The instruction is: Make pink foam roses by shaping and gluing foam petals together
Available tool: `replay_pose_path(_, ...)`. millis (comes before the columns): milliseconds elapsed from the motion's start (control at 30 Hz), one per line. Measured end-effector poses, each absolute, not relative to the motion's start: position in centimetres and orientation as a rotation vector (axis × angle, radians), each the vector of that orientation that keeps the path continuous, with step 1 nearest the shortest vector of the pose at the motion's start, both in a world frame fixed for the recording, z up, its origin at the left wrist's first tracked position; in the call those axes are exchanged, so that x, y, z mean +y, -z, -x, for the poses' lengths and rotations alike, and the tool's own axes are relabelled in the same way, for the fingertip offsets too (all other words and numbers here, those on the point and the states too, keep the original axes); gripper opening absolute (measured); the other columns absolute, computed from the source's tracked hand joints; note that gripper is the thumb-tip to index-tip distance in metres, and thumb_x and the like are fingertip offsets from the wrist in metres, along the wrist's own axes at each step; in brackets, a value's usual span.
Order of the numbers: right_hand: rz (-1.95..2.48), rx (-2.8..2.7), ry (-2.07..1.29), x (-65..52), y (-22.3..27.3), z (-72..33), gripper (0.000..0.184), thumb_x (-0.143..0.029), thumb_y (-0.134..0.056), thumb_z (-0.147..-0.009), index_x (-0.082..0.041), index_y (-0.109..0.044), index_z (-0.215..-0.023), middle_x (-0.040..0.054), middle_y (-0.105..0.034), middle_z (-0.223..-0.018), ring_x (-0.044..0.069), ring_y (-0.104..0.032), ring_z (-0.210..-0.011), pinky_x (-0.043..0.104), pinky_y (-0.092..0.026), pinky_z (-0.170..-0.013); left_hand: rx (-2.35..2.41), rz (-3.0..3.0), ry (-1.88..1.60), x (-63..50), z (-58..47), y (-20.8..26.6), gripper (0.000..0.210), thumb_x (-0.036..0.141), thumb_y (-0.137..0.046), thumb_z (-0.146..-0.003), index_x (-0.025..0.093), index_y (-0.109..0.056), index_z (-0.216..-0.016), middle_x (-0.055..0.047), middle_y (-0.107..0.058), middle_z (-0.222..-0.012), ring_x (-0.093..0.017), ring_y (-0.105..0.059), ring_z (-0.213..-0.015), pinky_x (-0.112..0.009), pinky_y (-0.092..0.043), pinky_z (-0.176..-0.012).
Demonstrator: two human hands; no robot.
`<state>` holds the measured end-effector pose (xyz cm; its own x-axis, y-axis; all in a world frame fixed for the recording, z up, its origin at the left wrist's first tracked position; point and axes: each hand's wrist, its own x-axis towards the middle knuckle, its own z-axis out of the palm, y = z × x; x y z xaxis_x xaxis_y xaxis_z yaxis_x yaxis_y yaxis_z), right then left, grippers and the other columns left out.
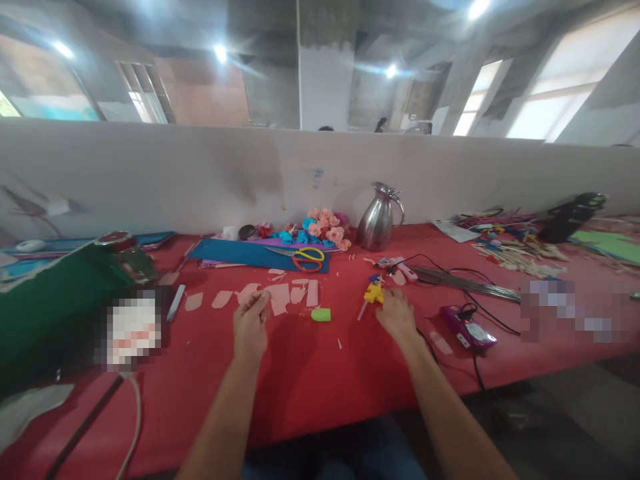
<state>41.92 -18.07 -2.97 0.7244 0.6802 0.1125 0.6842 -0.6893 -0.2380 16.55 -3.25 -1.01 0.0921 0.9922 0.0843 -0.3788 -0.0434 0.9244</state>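
1. The left hand is raised in front of the pink paper pieces, with thumb and fingers brought together in a narrow pinch; whether a small scrap is held between them cannot be told.
2. The right hand is placed at the yellow tool, its fingers bent against the tool's right end; how firmly it is gripped cannot be told, as the fingertips are partly hidden.
3. The yellow tool is seen on the right of the middle of the red desk, with a pale stick pointed down and to the left from it.
4. The pink paper pieces are spread in a loose row beyond and beside the left hand, some overlapped.
5. A lime-green piece is set between the two hands, touched by neither.
6. Scissors are laid on a blue sheet, behind the pink pieces.
7. Paper flowers are heaped beside a metal jug.
8. A purple box with plugged-in black cords is placed right of the right hand.
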Motion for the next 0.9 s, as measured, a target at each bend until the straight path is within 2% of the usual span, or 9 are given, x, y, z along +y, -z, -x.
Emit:
replay_pose_path(100,2.562,-1.046,0.016,-18.0,3.4,-42.2,0.043,-0.01,-0.049,-0.071,-0.014,-0.052,-0.114,0.0139,-0.051,-0.114,0.022,-0.054,-0.096,0.03,-0.04,-0.076,0.861,-1.216,-1.203,-4.4,-15.9,1.7,0.017,0.031,-0.067,-0.063,0.016,-0.06,-0.065,0.004,-0.05,-0.057,-0.006,-0.031,-0.044,-0.02,-0.023,-0.043)
replay_pose_path(200,2.526,-1.051,0.041,-18.1,3.3,-42.6,0.045,-0.011,-0.049,-0.071,-0.015,-0.05,-0.116,0.0143,-0.049,-0.118,0.019,-0.056,-0.091,0.027,-0.04,-0.072,0.943,-1.671,-0.996,-5.4,-15.4,3.1,0.014,0.03,-0.064,-0.064,0.017,-0.062,-0.061,0.002,-0.053,-0.058,-0.01,-0.041,-0.051,-0.022,-0.031,-0.049)
replay_pose_path(300,2.448,-1.058,0.012,-18.4,2.5,-42.1,0.031,-0.016,-0.048,-0.074,-0.013,-0.056,-0.104,0.0124,-0.058,-0.102,0.019,-0.057,-0.083,0.026,-0.04,-0.068,0.986,-1.937,-0.94,-5.6,-15.6,4.1,0.013,0.029,-0.061,-0.065,0.019,-0.061,-0.058,0.0,-0.056,-0.067,-0.013,-0.048,-0.059,-0.024,-0.036,-0.056)
replay_pose_path(400,2.112,-1.025,-0.329,-18.8,1.4,-40.4,0.024,-0.029,-0.048,-0.077,-0.015,-0.057,-0.094,0.0035,-0.058,-0.073,0.017,-0.056,-0.067,0.025,-0.04,-0.058,1.048,-1.966,-0.926,-5.3,-15.8,4.7,0.012,0.026,-0.057,-0.067,0.019,-0.059,-0.057,0.0,-0.056,-0.071,-0.014,-0.051,-0.064,-0.024,-0.039,-0.06)
replay_pose_path(500,1.756,-1.087,-0.73,-19.5,0.7,-37.6,0.031,-0.04,-0.053,-0.075,-0.015,-0.056,-0.092,-0.0008,-0.054,-0.065,0.014,-0.051,-0.058,0.023,-0.038,-0.053,1.066,-1.971,-0.892,-4.9,-15.9,5.0,0.012,0.021,-0.055,-0.068,0.018,-0.057,-0.057,0.0,-0.055,-0.069,-0.014,-0.052,-0.064,-0.025,-0.039,-0.061)
replay_pose_path(567,1.683,-1.16,-0.867,-19.9,0.5,-35.9,0.034,-0.045,-0.055,-0.074,-0.014,-0.057,-0.089,-0.0016,-0.054,-0.063,0.012,-0.048,-0.054,0.022,-0.036,-0.051,1.072,-1.977,-0.875,-4.9,-15.9,5.2,0.011,0.019,-0.055,-0.068,0.018,-0.056,-0.057,0.0,-0.054,-0.066,-0.014,-0.052,-0.063,-0.025,-0.038,-0.061)
replay_pose_path(633,1.679,-1.24,-0.896,-20.2,0.5,-34.7,0.037,-0.048,-0.054,-0.076,-0.014,-0.059,-0.088,-0.0008,-0.056,-0.064,0.013,-0.048,-0.055,0.023,-0.036,-0.051,1.08,-1.976,-0.857,-4.9,-16.0,5.2,0.011,0.018,-0.055,-0.068,0.018,-0.057,-0.057,0.001,-0.054,-0.064,-0.014,-0.052,-0.062,-0.024,-0.037,-0.059)
replay_pose_path(767,1.7,-1.397,-0.827,-20.2,1.2,-33.9,0.042,-0.052,-0.049,-0.08,-0.014,-0.062,-0.09,0.0024,-0.062,-0.076,0.017,-0.054,-0.069,0.025,-0.04,-0.062,1.093,-2.042,-0.814,-4.9,-16.1,5.2,0.012,0.015,-0.054,-0.068,0.018,-0.058,-0.056,0.001,-0.052,-0.063,-0.013,-0.048,-0.058,-0.024,-0.034,-0.057)
replay_pose_path(900,1.792,-1.425,-0.789,-19.9,2.0,-34.2,0.044,-0.055,-0.046,-0.08,-0.014,-0.062,-0.08,0.0016,-0.059,-0.069,0.017,-0.052,-0.067,0.025,-0.039,-0.06,1.083,-2.09,-0.811,-4.9,-16.1,5.2,0.013,0.016,-0.054,-0.069,0.018,-0.059,-0.057,0.001,-0.05,-0.062,-0.013,-0.048,-0.059,-0.024,-0.034,-0.057)
